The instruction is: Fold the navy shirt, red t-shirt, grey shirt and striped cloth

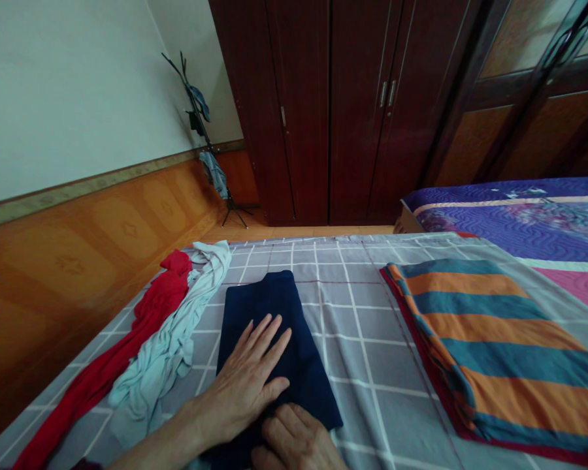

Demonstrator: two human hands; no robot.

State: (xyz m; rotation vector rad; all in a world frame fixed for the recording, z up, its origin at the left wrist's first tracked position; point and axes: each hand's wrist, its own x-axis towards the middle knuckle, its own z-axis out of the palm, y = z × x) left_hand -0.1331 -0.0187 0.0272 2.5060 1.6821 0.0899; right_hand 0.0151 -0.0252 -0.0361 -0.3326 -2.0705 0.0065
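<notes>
A dark blue garment [301, 352], folded into a long narrow shape, lies on the checked bed cover [357, 365] in front of me. My left hand [255, 372] rests flat on its middle, palm down and fingers stretched out. Closer to me, my right hand [301, 438] has its fingers curled at the garment's near end, and they appear to grip the cloth. The fingertips of that hand are hidden beneath it. Whether the garment is trousers or a top, I cannot tell.
Left of it lie a crumpled pale blue cloth [169, 352] and a red cloth [149, 313]. A folded orange-and-teal striped cloth [494, 326] lies at right. Beyond are a dark wardrobe [304, 117], a coat stand [198, 114] and a purple-covered bed [509, 222].
</notes>
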